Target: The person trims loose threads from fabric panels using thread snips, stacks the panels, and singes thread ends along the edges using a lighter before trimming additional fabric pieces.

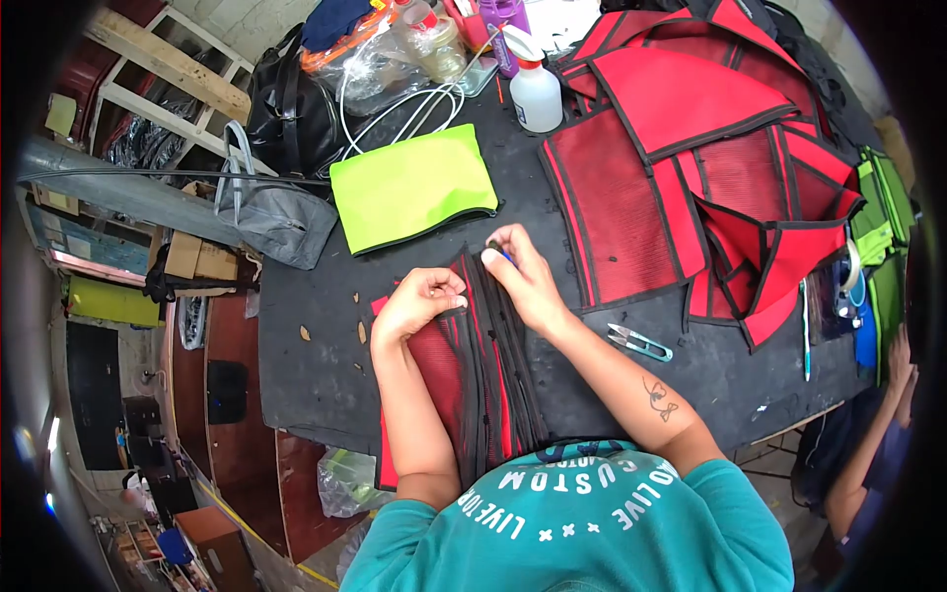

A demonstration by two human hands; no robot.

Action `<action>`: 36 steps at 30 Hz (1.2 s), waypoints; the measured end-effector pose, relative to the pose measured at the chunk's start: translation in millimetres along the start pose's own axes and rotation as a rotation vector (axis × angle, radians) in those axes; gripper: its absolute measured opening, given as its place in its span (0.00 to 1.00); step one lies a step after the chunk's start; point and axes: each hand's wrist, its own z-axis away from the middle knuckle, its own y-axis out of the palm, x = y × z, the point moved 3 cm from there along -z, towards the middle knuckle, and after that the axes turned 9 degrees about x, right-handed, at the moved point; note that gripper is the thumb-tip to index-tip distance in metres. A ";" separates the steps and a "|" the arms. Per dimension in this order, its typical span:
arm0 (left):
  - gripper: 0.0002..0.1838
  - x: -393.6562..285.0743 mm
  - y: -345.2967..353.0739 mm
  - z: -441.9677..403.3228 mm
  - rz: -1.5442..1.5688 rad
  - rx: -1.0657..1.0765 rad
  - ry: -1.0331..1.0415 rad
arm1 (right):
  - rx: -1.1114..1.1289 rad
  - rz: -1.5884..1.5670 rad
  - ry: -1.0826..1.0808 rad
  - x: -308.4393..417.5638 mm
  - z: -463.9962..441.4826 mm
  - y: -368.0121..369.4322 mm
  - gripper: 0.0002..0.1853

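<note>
The tabletop [326, 395] is dark, almost black, with a few small scraps on it. At the far side there stand a white spray bottle [539, 99] and, near it, a lime-green pouch [414, 192] lying flat. Large red mesh pieces [617, 207] with black edging make a heap on the right. Closer are thread snips [641, 342], lying alone, and near the near edge lies a bundle of black-edged red pieces [434, 360].

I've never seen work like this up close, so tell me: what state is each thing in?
Stack: gathered, edges bunched together
Left hand: fingers curled, at the stack; grip unclear
Right hand: fingers curled, at the stack; grip partly hidden
Pouch: lying flat
Snips: lying loose, unheld
Spray bottle: upright
Red panels: heaped, overlapping
Grey bag: handles up
</note>
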 end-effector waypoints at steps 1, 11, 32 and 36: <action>0.08 1.2 -1.5 0.0 0.073 -0.013 0.021 | 0.007 0.114 -0.079 0.4 3.7 -0.2 0.14; 0.10 1.1 -13.0 -8.9 0.397 -0.146 0.136 | 0.017 0.374 -0.124 13.2 2.5 8.3 0.15; 0.12 5.6 -12.6 -11.4 0.411 -0.192 0.167 | 0.021 0.390 -0.233 10.1 -4.5 14.8 0.14; 0.12 6.0 -12.6 -11.9 0.417 -0.195 0.168 | 0.043 0.397 -0.219 12.6 -5.1 15.0 0.13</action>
